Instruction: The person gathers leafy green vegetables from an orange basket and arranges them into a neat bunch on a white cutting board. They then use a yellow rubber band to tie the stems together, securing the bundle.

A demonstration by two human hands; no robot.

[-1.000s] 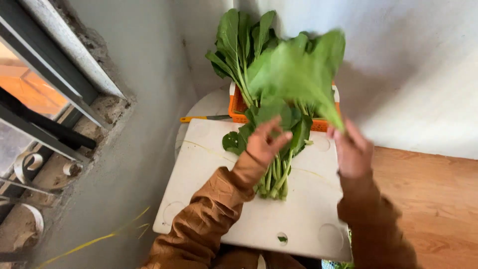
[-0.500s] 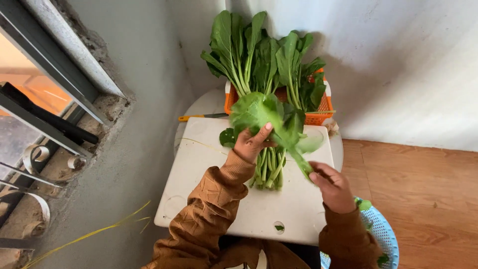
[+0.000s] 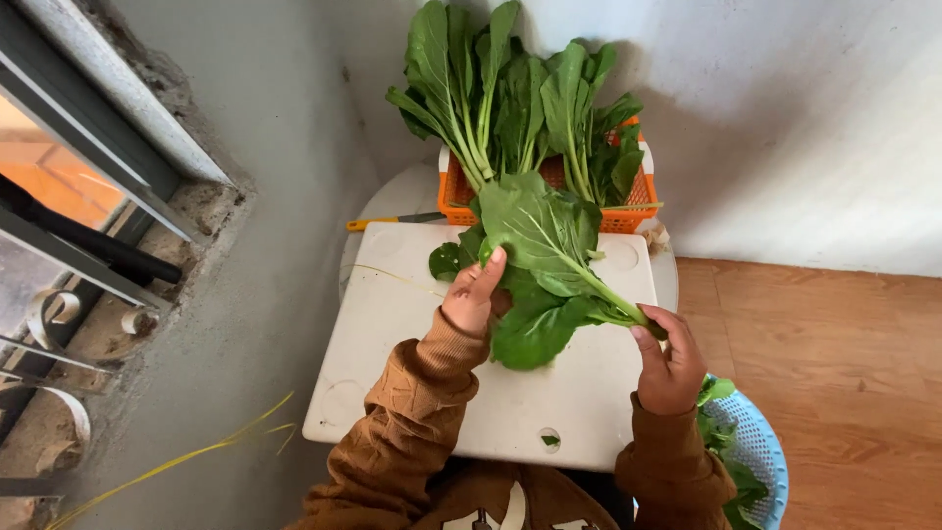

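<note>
Between both hands, a leafy green stalk held over the white cutting board.
Right hand pinches its stem end; left hand grips the leaves; orange basket of greens beyond.

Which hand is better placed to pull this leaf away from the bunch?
Right, probably. The right hand pinches the stem end of the big leaf, clear of the board and beside the blue basket. The left hand is busy steadying the bunch.
</note>
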